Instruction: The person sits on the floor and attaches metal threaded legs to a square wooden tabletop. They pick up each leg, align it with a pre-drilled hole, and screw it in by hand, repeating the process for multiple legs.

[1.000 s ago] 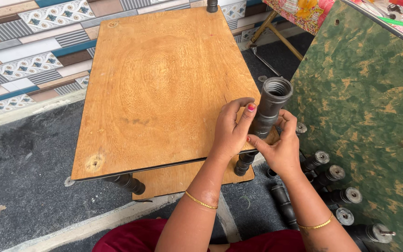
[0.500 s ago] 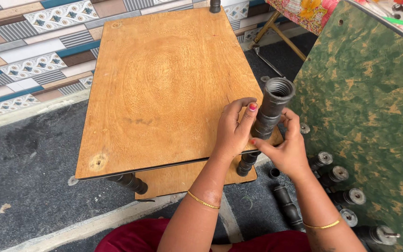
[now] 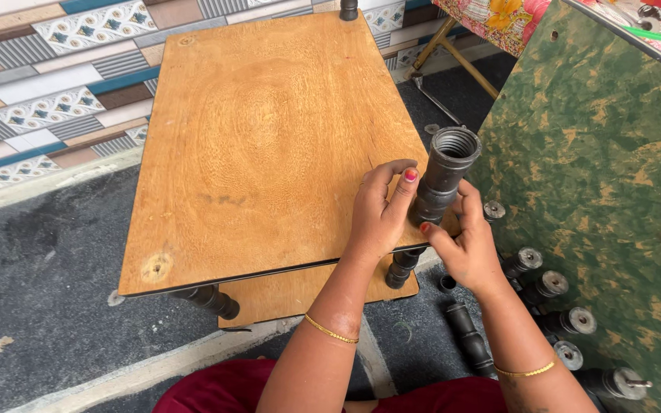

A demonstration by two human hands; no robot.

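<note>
We cannot see the post's base: both hands cover it. The lower shelf lies mostly beneath the board. The green panel runs off frame.

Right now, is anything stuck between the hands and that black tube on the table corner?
Nothing visible. The left hand and right hand both touch the black tube directly, fingers wrapped around its lower part above the wooden board.

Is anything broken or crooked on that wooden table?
Nothing looks broken. The black post that both hands hold at the wooden board's near right corner leans a little instead of standing straight. The board has a knot mark near its front left corner. More black posts lie loose on the floor by the green panel.
</note>
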